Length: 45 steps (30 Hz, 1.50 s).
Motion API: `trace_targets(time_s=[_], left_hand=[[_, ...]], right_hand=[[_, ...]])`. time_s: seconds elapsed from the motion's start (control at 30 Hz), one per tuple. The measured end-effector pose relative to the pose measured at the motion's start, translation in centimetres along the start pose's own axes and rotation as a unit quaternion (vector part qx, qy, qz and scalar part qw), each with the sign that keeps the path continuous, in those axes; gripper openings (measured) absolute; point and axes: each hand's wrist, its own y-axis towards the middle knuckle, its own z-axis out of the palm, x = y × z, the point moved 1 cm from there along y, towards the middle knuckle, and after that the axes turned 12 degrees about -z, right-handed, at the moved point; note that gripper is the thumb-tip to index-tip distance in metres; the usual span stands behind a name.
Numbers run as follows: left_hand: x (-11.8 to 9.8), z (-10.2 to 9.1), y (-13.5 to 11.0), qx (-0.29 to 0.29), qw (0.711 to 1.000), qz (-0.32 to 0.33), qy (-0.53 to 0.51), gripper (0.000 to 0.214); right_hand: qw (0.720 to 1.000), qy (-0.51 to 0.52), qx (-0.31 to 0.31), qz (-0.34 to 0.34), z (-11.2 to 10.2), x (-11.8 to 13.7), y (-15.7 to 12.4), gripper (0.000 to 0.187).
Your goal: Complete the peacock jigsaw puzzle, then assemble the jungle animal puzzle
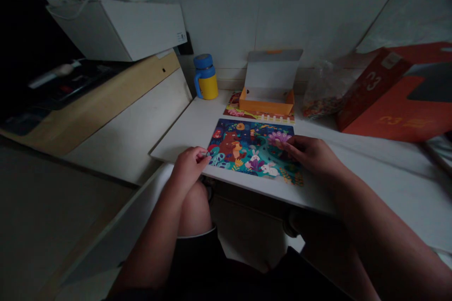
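A flat, colourful picture board [243, 146] lies near the front edge of the white table, printed with a bear, a fox, rabbits and a pink-purple peacock. At its lower left corner my left hand [189, 162] is closed, thumb and fingertips pinched together; whatever is between them is too small to name. My right hand [312, 153] reaches over the board's right side, its bent fingers closed beside the peacock. What those fingertips hold, if anything, is hidden. Behind the board, an open orange box [266, 106] with its lid raised stands on another printed sheet [235, 112].
A blue and yellow mug [208, 80] stands at the back left of the table [180, 131]. To the right are a clear plastic bag [323, 94] of small pieces and a large orange-red box [395, 99]. A white box [141, 28] sits on the higher surface at left.
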Motion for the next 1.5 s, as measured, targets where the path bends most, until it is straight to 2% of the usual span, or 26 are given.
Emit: trace_targets(time_s=[0.07,0.2,0.3,0.6,0.7,0.8,0.97,1.17,1.37,1.5], left_hand=[[-0.5,0.0,-0.2,-0.013,0.999,0.045,0.018,0.017],[-1.5,0.2,-0.9,-0.02,0.983,0.177,0.05,0.02],[-1.6,0.4,-1.3,0.001,0.972,0.221,0.077,0.021],[-0.4,0.8,-1.8,-0.014,0.965,0.236,0.113,0.025],[-0.7,0.8,-2.5,-0.015,0.962,0.234,0.138,0.028],[-1.3,1.0,-3.1,-0.013,0.962,0.223,0.154,0.029],[-2.2,2.0,-3.5,0.031,0.957,0.227,0.179,0.045],[-2.8,3.7,-2.1,0.089,0.943,0.224,0.229,0.072],[-3.7,4.3,0.3,0.121,0.934,0.212,0.262,0.078],[-4.0,4.8,1.1,0.118,0.935,0.207,0.261,0.08]], right_hand=[[1.0,-0.003,0.001,0.003,0.0,-0.1,0.0,0.064],[1.0,-0.011,0.002,0.003,-0.1,0.0,0.1,0.065],[1.0,-0.009,0.003,0.002,-0.1,0.2,0.1,0.064],[1.0,-0.03,0.009,-0.003,-0.1,0.1,0.1,0.059],[0.998,-0.059,-0.003,0.003,-0.3,-0.1,0.1,0.052],[0.99,-0.135,-0.037,0.007,-0.6,-0.3,0.1,0.046],[0.976,-0.203,-0.074,-0.003,-0.9,-0.5,0.3,0.044],[0.98,-0.193,-0.051,-0.018,-0.5,-0.3,0.4,0.044],[0.978,-0.205,0.003,-0.027,0.1,-0.5,0.6,0.053],[0.968,-0.242,-0.001,-0.061,0.2,-0.8,0.9,0.048]])
